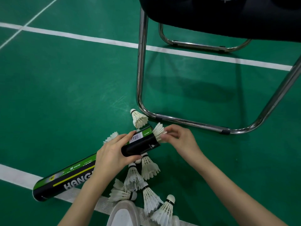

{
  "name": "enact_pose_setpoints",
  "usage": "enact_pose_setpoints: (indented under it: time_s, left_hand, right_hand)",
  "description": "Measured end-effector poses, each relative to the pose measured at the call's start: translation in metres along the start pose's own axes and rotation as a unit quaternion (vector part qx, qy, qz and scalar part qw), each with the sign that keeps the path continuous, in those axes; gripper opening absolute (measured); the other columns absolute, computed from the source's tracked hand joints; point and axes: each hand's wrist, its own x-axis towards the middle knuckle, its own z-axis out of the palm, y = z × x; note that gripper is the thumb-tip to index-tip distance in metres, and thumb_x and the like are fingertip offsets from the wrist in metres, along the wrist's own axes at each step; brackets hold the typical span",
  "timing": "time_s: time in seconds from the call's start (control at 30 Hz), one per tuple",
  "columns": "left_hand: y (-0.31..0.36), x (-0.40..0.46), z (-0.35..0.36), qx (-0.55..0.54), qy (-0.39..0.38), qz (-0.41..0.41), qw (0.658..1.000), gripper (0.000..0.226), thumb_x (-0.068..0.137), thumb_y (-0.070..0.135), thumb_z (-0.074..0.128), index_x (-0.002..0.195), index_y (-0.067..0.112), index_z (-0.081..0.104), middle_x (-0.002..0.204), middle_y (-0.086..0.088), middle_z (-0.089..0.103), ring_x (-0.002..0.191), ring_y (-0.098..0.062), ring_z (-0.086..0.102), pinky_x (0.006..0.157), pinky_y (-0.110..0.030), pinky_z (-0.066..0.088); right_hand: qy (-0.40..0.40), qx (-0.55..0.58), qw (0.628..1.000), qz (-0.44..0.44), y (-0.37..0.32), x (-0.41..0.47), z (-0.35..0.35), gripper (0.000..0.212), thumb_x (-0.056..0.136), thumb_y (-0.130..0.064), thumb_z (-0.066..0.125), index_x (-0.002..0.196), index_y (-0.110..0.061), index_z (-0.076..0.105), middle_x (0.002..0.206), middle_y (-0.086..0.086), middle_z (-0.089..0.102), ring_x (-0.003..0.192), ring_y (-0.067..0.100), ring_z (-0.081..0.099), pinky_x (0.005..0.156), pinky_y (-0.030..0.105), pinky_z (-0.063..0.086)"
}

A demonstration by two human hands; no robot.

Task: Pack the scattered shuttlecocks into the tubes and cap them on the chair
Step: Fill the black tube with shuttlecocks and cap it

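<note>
A black-and-green tube (pixel 140 142), held low over a green court floor (pixel 65 88), has a white feathered shuttlecock (pixel 158 132) sticking out of its open end. The left hand (pixel 114 154) grips the tube; the right hand (pixel 177 139) pinches the feathers. Loose shuttlecocks (pixel 146 181) lie below, beside a second tube (pixel 65 180) and a chair (pixel 211 13).

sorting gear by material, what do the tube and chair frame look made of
Shuttlecock tube: probably cardboard with a glossy printed wrap, judging by its sheen and barcode label. Chair frame: bent metal tubing, polished chrome look, with bright reflections along it.
</note>
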Motion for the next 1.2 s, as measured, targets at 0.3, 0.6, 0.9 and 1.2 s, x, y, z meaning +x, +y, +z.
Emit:
enact_pose_setpoints:
  time_s: [0.3, 0.6, 0.9, 1.2]
  left_hand:
    - [0.005, 0.001, 0.004, 0.003, -0.014, 0.004, 1.0, 0.08, 0.063, 0.063, 0.068, 0.134, 0.045, 0.037, 0.121, 0.015, 0.057, 0.103, -0.014, 0.057, 0.07, -0.031, 0.049]
    - [0.013, 0.004, 0.003, -0.037, -0.007, 0.021, 0.999, 0.08, 0.061, 0.06, 0.071, 0.133, 0.041, 0.042, 0.121, 0.013, 0.057, 0.101, -0.017, 0.058, 0.071, -0.033, 0.048]
    - [0.0, 0.001, 0.003, -0.007, 0.001, 0.01, 1.0, 0.079, 0.061, 0.063, 0.069, 0.132, 0.042, 0.042, 0.117, 0.014, 0.059, 0.099, -0.016, 0.058, 0.064, -0.029, 0.047]
    - [-0.006, -0.011, 0.006, 0.015, -0.019, -0.018, 1.0, 0.08, 0.061, 0.066, 0.065, 0.133, 0.046, 0.038, 0.126, 0.012, 0.056, 0.106, -0.02, 0.057, 0.071, -0.033, 0.05]
  right_hand:
    - [-0.029, 0.011, 0.999, -0.006, 0.003, -0.019, 0.015, 0.015, 0.091, -0.025, 0.055, 0.099, -0.018, 0.066, 0.096, -0.008, 0.069, 0.092, -0.001, 0.06, 0.077, 0.004, 0.042]
    - [-0.13, 0.011, 0.991, 0.011, -0.004, -0.011, 0.013, 0.02, 0.091, -0.01, 0.053, 0.108, -0.012, 0.064, 0.106, 0.005, 0.069, 0.099, 0.012, 0.063, 0.091, 0.021, 0.044]
    - [-0.017, 0.141, 0.99, 0.025, 0.008, -0.029, 0.001, 0.017, 0.091, -0.007, 0.051, 0.094, -0.017, 0.065, 0.095, -0.005, 0.068, 0.089, 0.0, 0.063, 0.081, 0.01, 0.047]
    - [-0.106, 0.054, 0.978, 0.17, 0.059, -0.068, 0.037, 0.027, 0.095, -0.018, 0.046, 0.121, -0.023, 0.052, 0.094, 0.003, 0.069, 0.078, 0.014, 0.065, 0.084, 0.026, 0.052]
